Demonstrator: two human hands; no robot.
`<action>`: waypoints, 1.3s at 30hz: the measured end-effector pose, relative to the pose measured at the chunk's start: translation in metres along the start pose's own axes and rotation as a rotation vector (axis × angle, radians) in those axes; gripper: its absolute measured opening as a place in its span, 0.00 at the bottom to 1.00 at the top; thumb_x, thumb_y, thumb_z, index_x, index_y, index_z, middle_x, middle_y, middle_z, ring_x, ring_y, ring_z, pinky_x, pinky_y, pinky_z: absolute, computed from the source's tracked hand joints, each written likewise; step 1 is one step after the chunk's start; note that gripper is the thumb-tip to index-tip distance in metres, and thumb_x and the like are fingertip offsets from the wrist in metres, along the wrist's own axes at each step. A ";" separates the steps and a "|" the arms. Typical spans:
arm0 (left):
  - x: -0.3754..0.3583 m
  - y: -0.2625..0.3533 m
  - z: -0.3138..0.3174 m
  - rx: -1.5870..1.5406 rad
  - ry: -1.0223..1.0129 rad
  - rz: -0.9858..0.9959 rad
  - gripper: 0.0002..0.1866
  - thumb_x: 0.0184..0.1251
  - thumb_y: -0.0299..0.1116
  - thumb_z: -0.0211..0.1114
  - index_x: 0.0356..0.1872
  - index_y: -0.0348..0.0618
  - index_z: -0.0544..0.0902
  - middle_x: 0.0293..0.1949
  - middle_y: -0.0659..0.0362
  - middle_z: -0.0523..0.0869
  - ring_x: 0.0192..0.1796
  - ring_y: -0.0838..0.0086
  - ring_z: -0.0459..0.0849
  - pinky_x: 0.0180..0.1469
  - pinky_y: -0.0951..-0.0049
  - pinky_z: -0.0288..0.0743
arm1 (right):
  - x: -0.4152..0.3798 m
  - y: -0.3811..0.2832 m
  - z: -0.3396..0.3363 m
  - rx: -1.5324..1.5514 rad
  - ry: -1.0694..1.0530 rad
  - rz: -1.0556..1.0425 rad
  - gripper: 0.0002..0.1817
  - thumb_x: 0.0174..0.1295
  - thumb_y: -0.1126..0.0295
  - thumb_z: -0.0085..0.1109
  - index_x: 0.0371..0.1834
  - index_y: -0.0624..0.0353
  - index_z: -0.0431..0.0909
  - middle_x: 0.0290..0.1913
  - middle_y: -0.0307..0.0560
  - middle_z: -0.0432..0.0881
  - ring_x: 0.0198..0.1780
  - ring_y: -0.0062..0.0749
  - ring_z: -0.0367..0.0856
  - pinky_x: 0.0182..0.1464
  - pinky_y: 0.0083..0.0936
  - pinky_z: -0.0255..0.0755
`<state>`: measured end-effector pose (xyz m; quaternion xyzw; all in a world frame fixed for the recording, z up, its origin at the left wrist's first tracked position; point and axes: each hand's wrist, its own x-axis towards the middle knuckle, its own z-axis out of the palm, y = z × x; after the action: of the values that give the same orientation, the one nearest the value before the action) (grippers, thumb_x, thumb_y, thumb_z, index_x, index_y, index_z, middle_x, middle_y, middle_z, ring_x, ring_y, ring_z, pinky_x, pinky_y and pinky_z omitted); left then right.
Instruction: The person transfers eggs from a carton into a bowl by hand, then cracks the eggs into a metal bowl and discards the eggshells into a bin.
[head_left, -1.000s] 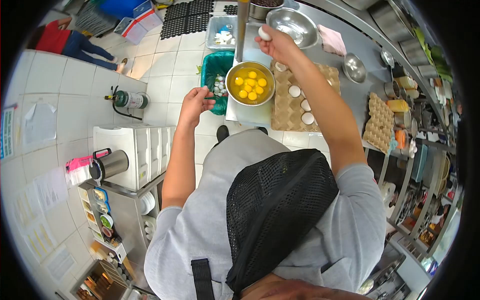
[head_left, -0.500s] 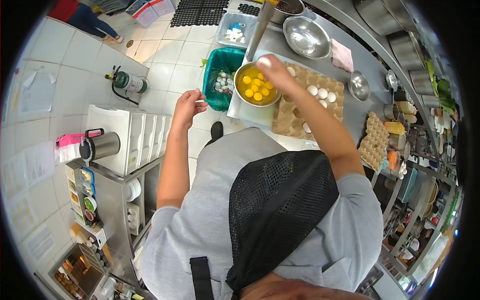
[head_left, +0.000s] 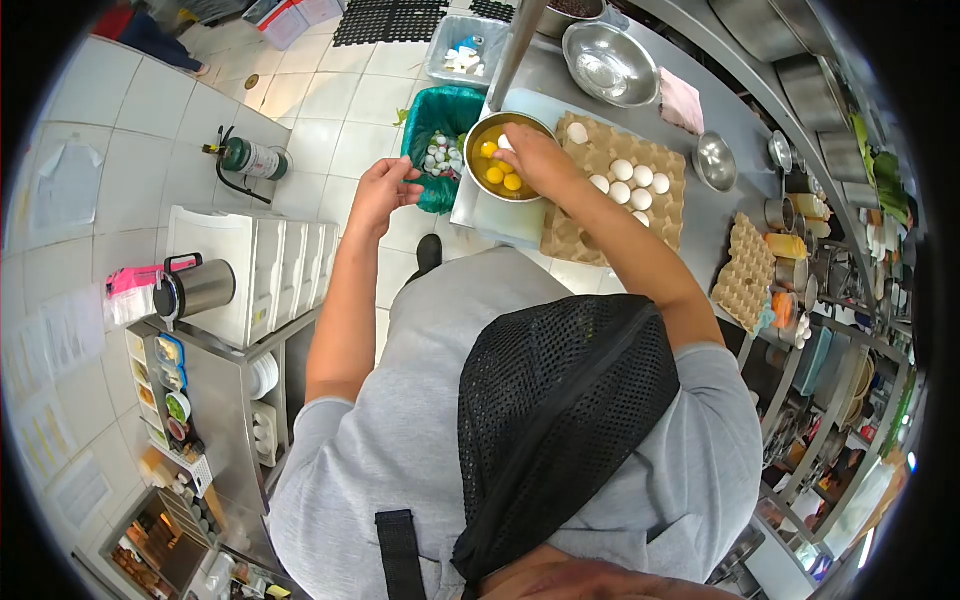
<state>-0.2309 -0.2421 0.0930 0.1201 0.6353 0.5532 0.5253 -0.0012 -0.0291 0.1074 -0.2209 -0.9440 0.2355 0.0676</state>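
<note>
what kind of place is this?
Likely a commercial kitchen: a stainless steel counter with a metal bowl of yolks, cardboard egg trays and a bin of eggshells beside it. The right hand is over the bowl.

At twelve o'clock on my table I see an empty steel bowl, a pink cloth at its three o'clock. A spare carton lies at three o'clock. A thermos stands on a shelf at nine, a green cylinder on the floor at ten.
</note>
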 end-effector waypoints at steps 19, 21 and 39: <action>-0.005 -0.004 -0.006 -0.013 0.022 -0.005 0.20 0.82 0.45 0.63 0.57 0.37 0.79 0.50 0.54 0.86 0.44 0.69 0.88 0.48 0.69 0.85 | 0.074 -0.071 -0.082 0.060 0.629 -0.251 0.27 0.72 0.51 0.64 0.66 0.55 0.77 0.54 0.55 0.81 0.56 0.55 0.83 0.57 0.45 0.78; -0.003 -0.001 -0.003 0.007 0.016 0.001 0.20 0.82 0.45 0.64 0.57 0.37 0.79 0.50 0.53 0.86 0.44 0.68 0.88 0.48 0.69 0.85 | 0.081 -0.044 -0.045 -0.208 0.409 -0.222 0.26 0.71 0.50 0.65 0.65 0.53 0.78 0.56 0.53 0.81 0.57 0.54 0.83 0.56 0.46 0.79; 0.023 0.003 0.040 0.009 -0.109 -0.021 0.17 0.82 0.44 0.63 0.52 0.38 0.81 0.46 0.55 0.87 0.40 0.72 0.88 0.44 0.70 0.85 | -0.115 0.047 -0.115 0.018 -0.185 0.094 0.19 0.59 0.76 0.66 0.55 0.56 0.81 0.56 0.48 0.83 0.57 0.48 0.84 0.58 0.41 0.78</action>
<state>-0.2100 -0.2012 0.0897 0.1459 0.6095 0.5373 0.5644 0.1464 0.0044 0.1837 -0.2417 -0.9327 0.2661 -0.0289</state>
